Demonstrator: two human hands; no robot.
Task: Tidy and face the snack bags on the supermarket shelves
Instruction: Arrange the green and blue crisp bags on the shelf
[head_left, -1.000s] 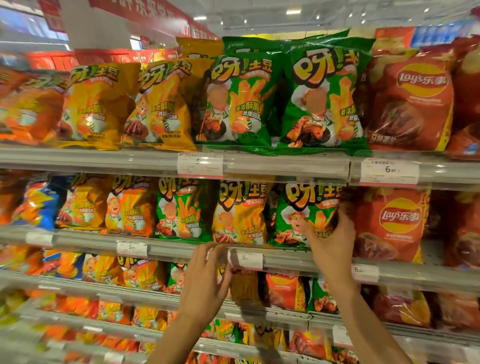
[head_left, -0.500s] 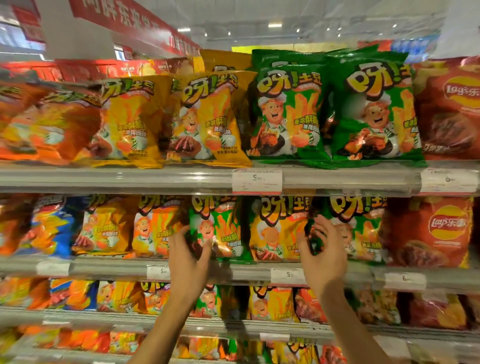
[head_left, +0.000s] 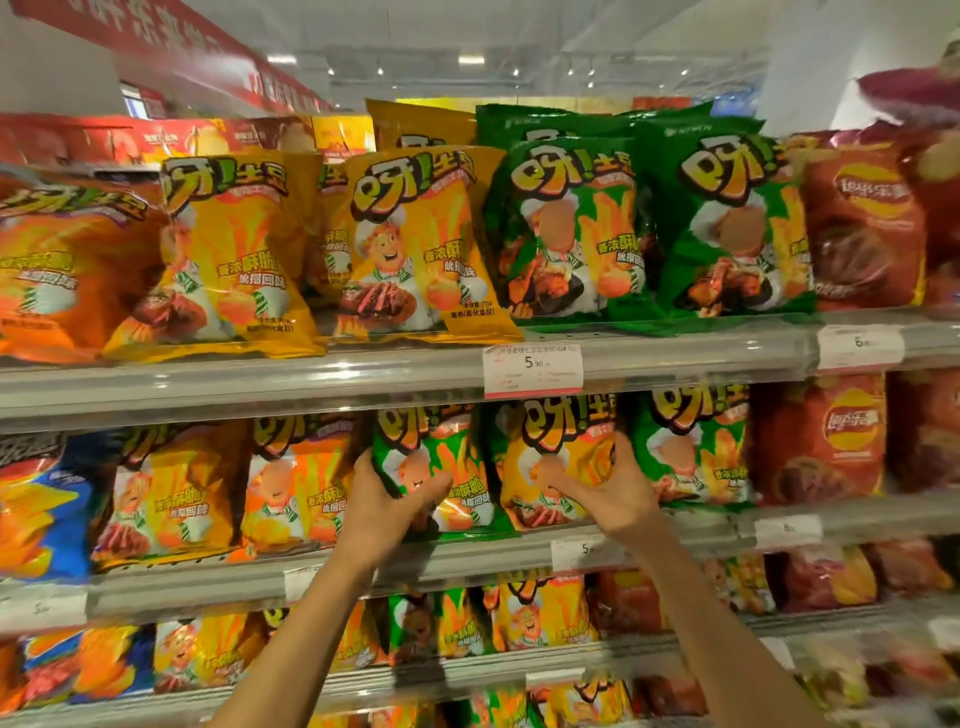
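On the middle shelf of a supermarket snack aisle, my left hand grips the left edge of a green snack bag, thumb curled over its front, while my right hand pinches the yellow snack bag standing just beside it at three o'clock, fingers wrapped round its right side and thumb pressed on the face. Both bags sit upright at the shelf's front lip, between an orange bag at nine o'clock and another green bag at three o'clock. The risk here, as I judge it, lies in the squeeze: these are air-filled packs of brittle sticks, and too hard a grip could crush the contents or crease the printed faces I mean to show. Pulling both forward at once could also tip them over the lip onto the shelves below, or drag the neighbours askew, since the rows are packed edge to edge. The price tag clipped to the rail at twelve o'clock hangs close above my knuckles, and a careless lift might knock it loose.
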